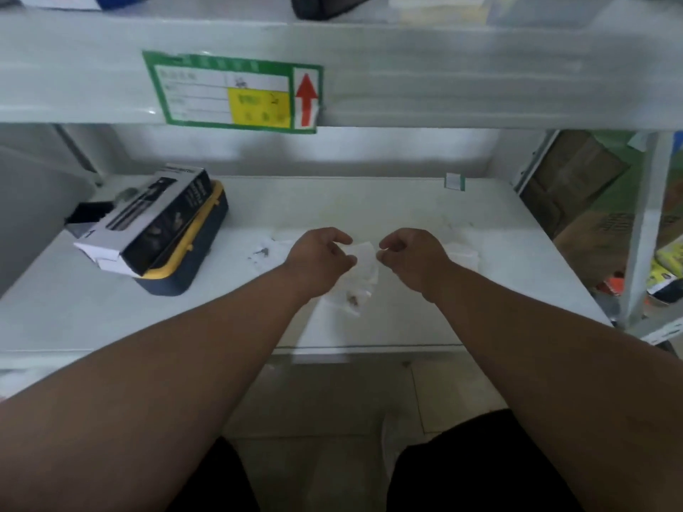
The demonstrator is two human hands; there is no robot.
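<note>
both hands are meeting over the near middle of a white shelf (406, 208). the left hand (321, 255) is pinching the left top edge of a small clear plastic bag (366, 275) between thumb and curled fingers. the right hand (408, 258) is pinching the right top edge the same way. the bag is hanging between the two hands, with a few small metal parts (353, 300) sitting in its lower end; whether that end is touching the shelf cannot be told. at the left, a black and white box (155, 216) is lying tilted on a blue and yellow case (192, 260). loose screws (261, 252) are lying just left of the left hand. a green label (233, 92) with a red arrow is sticking to the shelf edge above.
</note>
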